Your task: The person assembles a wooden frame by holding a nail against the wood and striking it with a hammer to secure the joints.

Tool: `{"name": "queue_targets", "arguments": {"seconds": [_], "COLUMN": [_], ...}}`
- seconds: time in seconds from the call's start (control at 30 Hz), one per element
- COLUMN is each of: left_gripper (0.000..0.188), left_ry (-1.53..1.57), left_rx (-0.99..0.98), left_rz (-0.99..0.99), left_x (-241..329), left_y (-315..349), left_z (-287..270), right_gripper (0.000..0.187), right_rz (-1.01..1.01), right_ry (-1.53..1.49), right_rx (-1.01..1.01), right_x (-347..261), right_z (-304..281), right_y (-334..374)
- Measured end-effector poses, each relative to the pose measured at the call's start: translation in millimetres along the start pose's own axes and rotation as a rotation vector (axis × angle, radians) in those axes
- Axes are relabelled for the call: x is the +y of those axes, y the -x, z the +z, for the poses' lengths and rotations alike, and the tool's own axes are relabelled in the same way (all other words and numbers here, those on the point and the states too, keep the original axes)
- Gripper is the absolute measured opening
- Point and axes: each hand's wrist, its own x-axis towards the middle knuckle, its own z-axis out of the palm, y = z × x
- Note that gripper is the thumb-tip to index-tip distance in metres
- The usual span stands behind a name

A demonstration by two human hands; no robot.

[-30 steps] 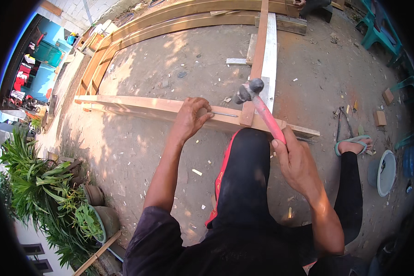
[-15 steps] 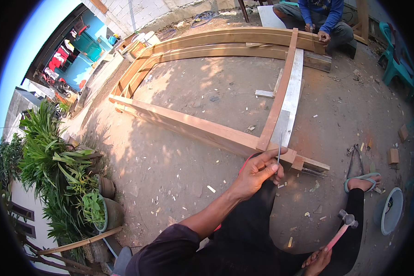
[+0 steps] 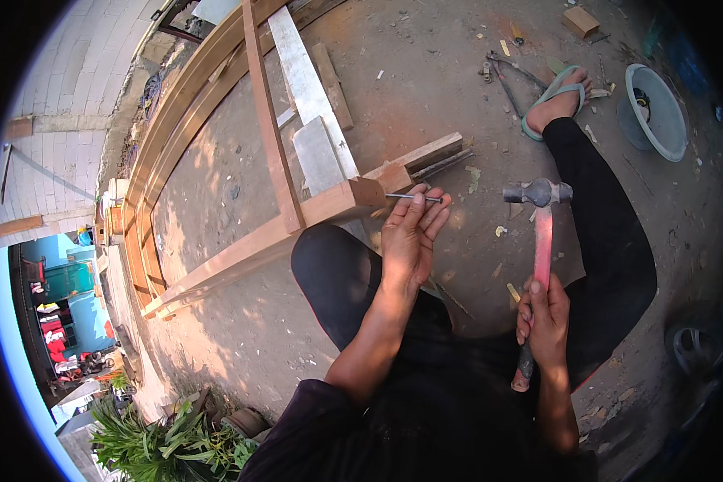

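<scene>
Bright daylight dapples the ground, with fisheye bending toward black edges.

Bare dirt ground dappled with sunlight, pale block wall, light-blue house wall, leafy green plants

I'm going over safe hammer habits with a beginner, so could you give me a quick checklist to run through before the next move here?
1. Left hand holding nail: ok, pinched between thumb and fingers.
2. Nail tip touching beam: cannot tell; it is at the beam's end, contact unclear.
3. Right hand gripping hammer: ok, closed around the handle.
4. Hammer clear of left hand: ok, a gap shows.
5. Beam firmly supported: cannot tell; its underside is partly hidden.
6. Right foot fully covered: not ok, partly bare.
</scene>
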Motion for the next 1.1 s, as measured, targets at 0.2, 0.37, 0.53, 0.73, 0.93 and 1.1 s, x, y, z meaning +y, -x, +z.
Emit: {"name": "queue_targets", "arguments": {"seconds": [0.2, 0.37, 0.53, 0.73, 0.93, 1.1], "left_gripper": [0.026, 0.025, 0.024, 0.024, 0.033, 0.04], "left_ry": [0.101, 0.089, 0.084, 0.113, 0.166, 0.145], "left_rx": [0.111, 0.117, 0.113, 0.112, 0.11, 0.044], "left_rz": [0.135, 0.153, 0.179, 0.165, 0.194, 0.206], "left_x": [11, 13, 11, 11, 16, 15], "left_y": [-14, -19, -17, -19, -20, -23], "left_z": [-29, -25, -24, -22, -21, -23], "right_gripper": [0.028, 0.026, 0.027, 0.026, 0.028, 0.03], "right_rz": [0.1, 0.113, 0.092, 0.11, 0.052, 0.049], "right_ry": [0.002, 0.011, 0.034, 0.042, -0.189, -0.369], "right_rx": [-0.132, -0.221, -0.224, -0.226, -0.199, -0.028], "right_x": [6, 4, 6, 2, 0, 6], "right_z": [27, 35, 37, 42, 63, 86], "right_y": [-16, -24, -30, -35, -47, -52]}}
